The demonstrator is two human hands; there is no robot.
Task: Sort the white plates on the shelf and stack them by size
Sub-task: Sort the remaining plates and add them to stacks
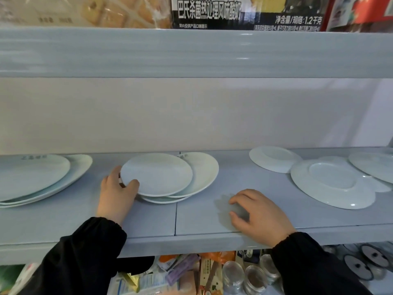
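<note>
A pale blue shelf [148, 222] with a plain back wall is seen from the front, with boxed goods on the shelf above and jars and packets on the one below.

The rim of the top plate [156, 174] in the middle pile is clamped by the left hand [117, 192], thumb over the near-left edge and fingers hidden behind or under it. Whether the plate is being lifted or set down cannot be told. The right hand [258, 211] is laid on bare shelf near the front edge, fingers loosely curled and closed on nothing.

Under the held plate a slightly wider plate [204, 173] is offset to the right, and the edge of at least one more plate [161, 200] shows beneath the front. This pile is not squared up, so it is judged to be in progress.

At the far left a stack [42, 179] of larger plates is seen, roughly nested but with edges staggered; its count is unclear.

To the right nothing looks sorted. A rimmed plate [274, 158] lies near the back wall, a big rimmed plate [331, 184] sits in front of it, and more plates [372, 167] overlap at the frame edge, partly cut off.

The task is judged to be around its middle: two piles begun, the right group left to sort, and edges still to be aligned.
</note>
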